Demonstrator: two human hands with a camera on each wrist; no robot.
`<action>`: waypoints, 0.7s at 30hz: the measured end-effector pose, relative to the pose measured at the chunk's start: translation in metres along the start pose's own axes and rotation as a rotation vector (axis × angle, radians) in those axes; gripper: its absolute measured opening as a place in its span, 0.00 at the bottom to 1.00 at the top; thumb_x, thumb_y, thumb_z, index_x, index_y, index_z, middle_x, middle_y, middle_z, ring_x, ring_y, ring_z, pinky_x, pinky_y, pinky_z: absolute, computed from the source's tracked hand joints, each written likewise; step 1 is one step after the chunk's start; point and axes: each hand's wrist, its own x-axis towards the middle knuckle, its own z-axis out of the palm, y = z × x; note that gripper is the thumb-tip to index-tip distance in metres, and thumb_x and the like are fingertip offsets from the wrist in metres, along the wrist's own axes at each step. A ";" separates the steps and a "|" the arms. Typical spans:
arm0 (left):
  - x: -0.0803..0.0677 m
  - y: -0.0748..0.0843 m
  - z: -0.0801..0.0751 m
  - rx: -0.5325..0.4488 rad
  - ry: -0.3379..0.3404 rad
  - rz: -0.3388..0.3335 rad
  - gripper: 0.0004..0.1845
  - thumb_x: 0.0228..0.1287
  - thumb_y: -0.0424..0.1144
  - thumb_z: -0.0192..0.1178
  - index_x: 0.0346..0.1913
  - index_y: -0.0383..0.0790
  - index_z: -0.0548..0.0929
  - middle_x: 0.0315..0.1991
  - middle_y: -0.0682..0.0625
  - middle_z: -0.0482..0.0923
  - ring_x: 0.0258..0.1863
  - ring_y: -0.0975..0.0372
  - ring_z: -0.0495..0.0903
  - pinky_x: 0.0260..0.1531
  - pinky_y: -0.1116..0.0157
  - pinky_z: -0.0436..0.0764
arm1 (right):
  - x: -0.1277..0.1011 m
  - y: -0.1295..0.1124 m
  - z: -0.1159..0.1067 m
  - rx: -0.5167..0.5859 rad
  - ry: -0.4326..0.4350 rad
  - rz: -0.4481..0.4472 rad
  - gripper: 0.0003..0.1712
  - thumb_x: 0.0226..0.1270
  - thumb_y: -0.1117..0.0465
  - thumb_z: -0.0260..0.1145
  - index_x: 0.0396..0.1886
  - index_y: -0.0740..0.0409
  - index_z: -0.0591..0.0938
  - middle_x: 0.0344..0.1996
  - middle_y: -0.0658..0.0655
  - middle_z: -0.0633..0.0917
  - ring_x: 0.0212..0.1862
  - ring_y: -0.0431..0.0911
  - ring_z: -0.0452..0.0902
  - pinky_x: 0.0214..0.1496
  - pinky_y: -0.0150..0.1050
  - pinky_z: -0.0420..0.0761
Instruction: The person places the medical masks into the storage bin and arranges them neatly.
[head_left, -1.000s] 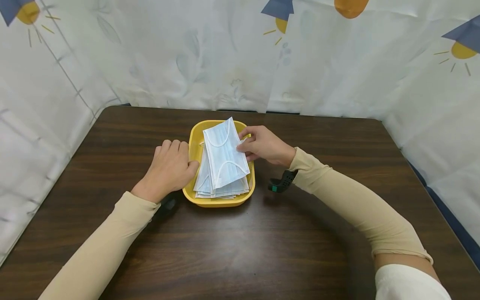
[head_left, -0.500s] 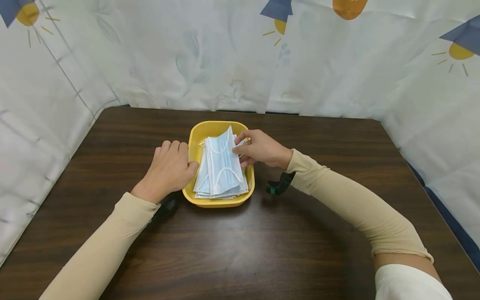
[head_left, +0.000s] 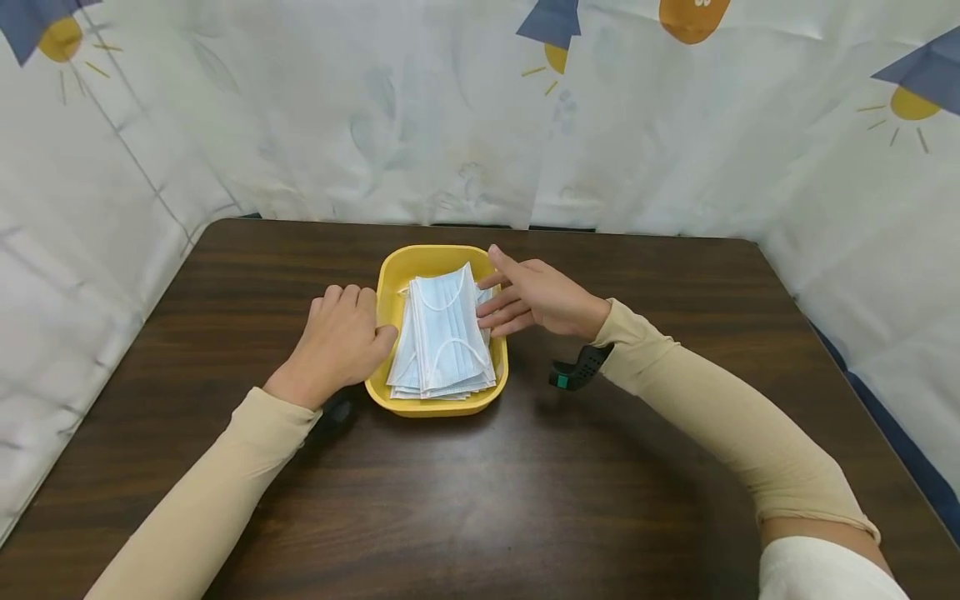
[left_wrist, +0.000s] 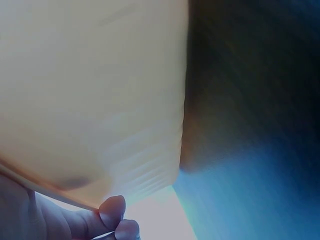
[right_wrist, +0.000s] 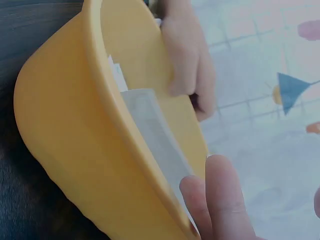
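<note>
A yellow plastic basket (head_left: pixel 438 408) stands on the table and holds a loose pile of pale blue face masks (head_left: pixel 450 329) with white ear loops. My left hand (head_left: pixel 336 342) grips the basket's left rim, and in the left wrist view its fingertips (left_wrist: pixel 112 211) curl at the rim beside the outer wall (left_wrist: pixel 90 90). Over the right rim, my right hand (head_left: pixel 543 298) is spread with its thumb raised and holds nothing. Its fingers lie close to the pile's right edge; whether they touch it, I cannot tell. The right wrist view shows a mask (right_wrist: pixel 155 120) inside the basket.
The dark wood-patterned table (head_left: pixel 480 500) extends on all sides of the basket. White printed curtains (head_left: pixel 465 117) hang behind it and at both sides. A black strap device (head_left: pixel 577 367) hangs at my right wrist.
The top mask, lifted and tilted a second ago, now lies flat on the pile. My right hand has let go of it, opened its fingers and moved slightly right. The left hand stays put.
</note>
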 end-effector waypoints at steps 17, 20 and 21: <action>0.002 -0.001 0.004 0.019 -0.056 -0.020 0.15 0.67 0.43 0.44 0.34 0.33 0.72 0.32 0.41 0.70 0.37 0.46 0.65 0.37 0.53 0.64 | -0.027 0.028 -0.039 0.028 0.090 -0.076 0.45 0.79 0.32 0.47 0.69 0.70 0.71 0.60 0.71 0.83 0.55 0.54 0.89 0.57 0.44 0.87; 0.000 -0.002 0.003 0.018 -0.047 -0.036 0.16 0.67 0.44 0.45 0.37 0.31 0.72 0.34 0.40 0.70 0.37 0.45 0.66 0.37 0.52 0.65 | -0.032 0.037 -0.049 0.029 0.127 -0.099 0.45 0.78 0.32 0.47 0.67 0.70 0.72 0.60 0.72 0.82 0.54 0.53 0.89 0.57 0.43 0.87; -0.002 -0.002 0.003 0.014 -0.041 -0.042 0.17 0.67 0.44 0.45 0.39 0.30 0.72 0.34 0.39 0.71 0.38 0.45 0.67 0.38 0.52 0.65 | -0.034 0.039 -0.052 0.029 0.141 -0.108 0.44 0.79 0.32 0.47 0.66 0.69 0.73 0.59 0.72 0.82 0.53 0.52 0.89 0.57 0.42 0.87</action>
